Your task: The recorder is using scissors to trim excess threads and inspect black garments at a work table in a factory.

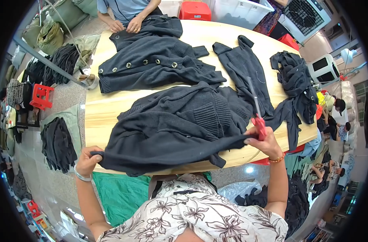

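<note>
Black sweater (151,151) drawn out at the table's (97,131) near edge, scissors (259,123) close by

In the head view, we see the sweater lying nearest the person, bunched with dark knitwear that we cannot fully tell apart from it. The left hand (88,162) is clamped on one end of a long edge, thumb against fingers. The right hand (263,140) is curled around the scissors' red handles, its thumb at the edge's other end; blur keeps us from judging how firmly it pinches the cloth.

The blades point away from the person, over another sweater (242,66) with a pale loose thread (257,78) on it. We cannot tell whether the blades touch that sweater or stand parted. Our main worry is a stray snip or snag, should the right hand squeeze the handles while tugging the cloth. Pulling hard from both ends could also stretch the edge out of shape, and a weak pinch on the right might let it slip.

Beyond lies a buttoned cardigan (151,66), near a co-worker's hands (125,26); a wide pull might drag it askew, we think.
</note>
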`<state>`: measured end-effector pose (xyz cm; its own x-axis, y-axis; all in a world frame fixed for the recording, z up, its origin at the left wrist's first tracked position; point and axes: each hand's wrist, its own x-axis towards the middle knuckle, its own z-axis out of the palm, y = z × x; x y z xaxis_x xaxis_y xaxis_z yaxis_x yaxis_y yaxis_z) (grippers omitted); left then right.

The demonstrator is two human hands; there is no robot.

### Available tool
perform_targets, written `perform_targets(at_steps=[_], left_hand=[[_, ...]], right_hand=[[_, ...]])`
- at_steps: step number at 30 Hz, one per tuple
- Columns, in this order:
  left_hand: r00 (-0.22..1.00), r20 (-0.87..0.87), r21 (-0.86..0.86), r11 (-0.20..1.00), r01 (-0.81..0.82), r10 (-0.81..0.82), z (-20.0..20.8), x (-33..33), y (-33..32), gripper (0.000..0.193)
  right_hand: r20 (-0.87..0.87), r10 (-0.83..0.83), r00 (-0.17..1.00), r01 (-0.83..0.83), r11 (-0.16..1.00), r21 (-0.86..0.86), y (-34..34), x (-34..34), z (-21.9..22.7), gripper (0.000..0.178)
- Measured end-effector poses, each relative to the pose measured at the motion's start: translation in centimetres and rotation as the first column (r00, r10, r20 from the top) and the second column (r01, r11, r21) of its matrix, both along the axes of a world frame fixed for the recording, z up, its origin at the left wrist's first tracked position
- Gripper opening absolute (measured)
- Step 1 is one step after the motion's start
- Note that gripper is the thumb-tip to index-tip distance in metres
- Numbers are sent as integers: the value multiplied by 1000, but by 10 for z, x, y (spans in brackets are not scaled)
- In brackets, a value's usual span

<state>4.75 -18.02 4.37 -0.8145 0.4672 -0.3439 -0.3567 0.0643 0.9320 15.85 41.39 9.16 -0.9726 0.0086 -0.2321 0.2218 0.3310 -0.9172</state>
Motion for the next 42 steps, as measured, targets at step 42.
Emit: perform_targets(at_steps=[42], left_hand=[[15, -837, -547, 835, -56, -547, -102, 22, 384, 59]], right_hand=[[125, 459, 880, -392, 549, 738, -72, -10, 11, 22]])
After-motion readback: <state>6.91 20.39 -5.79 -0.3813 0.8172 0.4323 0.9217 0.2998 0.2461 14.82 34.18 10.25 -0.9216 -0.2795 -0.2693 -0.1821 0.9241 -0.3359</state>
